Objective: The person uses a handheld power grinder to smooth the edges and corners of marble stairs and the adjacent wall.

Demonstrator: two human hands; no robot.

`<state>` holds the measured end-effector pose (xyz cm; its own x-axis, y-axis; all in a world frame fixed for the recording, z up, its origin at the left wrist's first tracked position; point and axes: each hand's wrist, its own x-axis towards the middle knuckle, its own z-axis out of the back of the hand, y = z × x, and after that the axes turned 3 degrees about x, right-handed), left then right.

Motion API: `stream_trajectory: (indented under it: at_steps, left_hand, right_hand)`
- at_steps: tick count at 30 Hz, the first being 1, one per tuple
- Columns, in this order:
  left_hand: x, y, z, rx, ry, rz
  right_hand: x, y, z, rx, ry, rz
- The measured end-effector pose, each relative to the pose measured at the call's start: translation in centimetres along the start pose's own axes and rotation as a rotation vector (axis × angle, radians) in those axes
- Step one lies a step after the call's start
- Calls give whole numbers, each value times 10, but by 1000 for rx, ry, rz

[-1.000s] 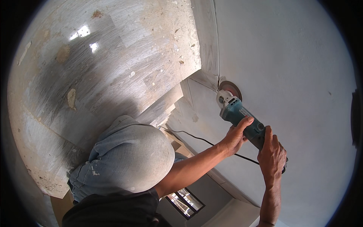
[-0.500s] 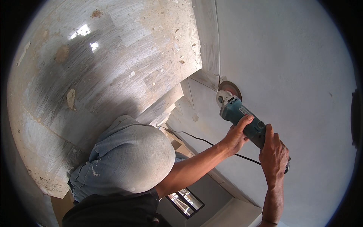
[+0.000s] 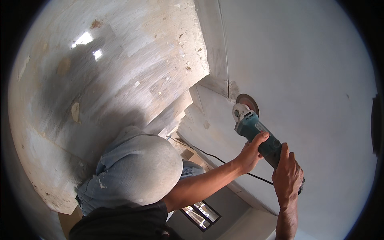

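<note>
Head view, looking up along walls. Angle grinder (image 3: 258,134), teal body with grey head, sits right of centre against a pale plastered wall (image 3: 304,72). Its round disc (image 3: 248,102) is at the far tip, touching or just at the wall near a vertical crack (image 3: 229,86) at the corner edge; cannot tell for sure if it bites in.

Left hand (image 3: 250,154) is wrapped around the middle of the grinder body, fingers curled over the top, thumb side toward the disc. Forearm runs in from lower left, bare. Right hand (image 3: 287,178) is closed around the rear handle end of the grinder, just near of the left hand, knuckles facing the camera; forearm comes up from the lower edge. Both hands gripping tight, the two almost touching.

Black power cord (image 3: 208,154) trails from the grinder's rear leftward, passing under the left forearm and along the wall base.

Left half of the frame is a rough, streaky grey slab (image 3: 120,80) with chipped patches and two bright light spots. A grey cloth-covered rounded shape (image 3: 140,172) sits lower left, near the camera, above dark fabric (image 3: 120,224). Barred window (image 3: 200,214) shows at the bottom centre, well apart from the grinder.
</note>
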<state>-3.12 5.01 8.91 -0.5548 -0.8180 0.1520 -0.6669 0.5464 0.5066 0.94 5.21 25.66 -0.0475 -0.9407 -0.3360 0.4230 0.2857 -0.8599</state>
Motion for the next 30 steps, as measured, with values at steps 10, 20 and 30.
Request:
stream_trajectory:
  at_steps: [10,20,30]
  left_hand:
    - [0,2,-1,-46,-114,-47]
    - [-3,-16,-17,-58,-98,-58]
    - [7,10,-11,264,-359,-42]
  right_hand:
    - [3,-1,-3,55,-37,53]
    - [4,2,16,64,-42,55]
    - [-18,-11,-57,500,-111,-170]
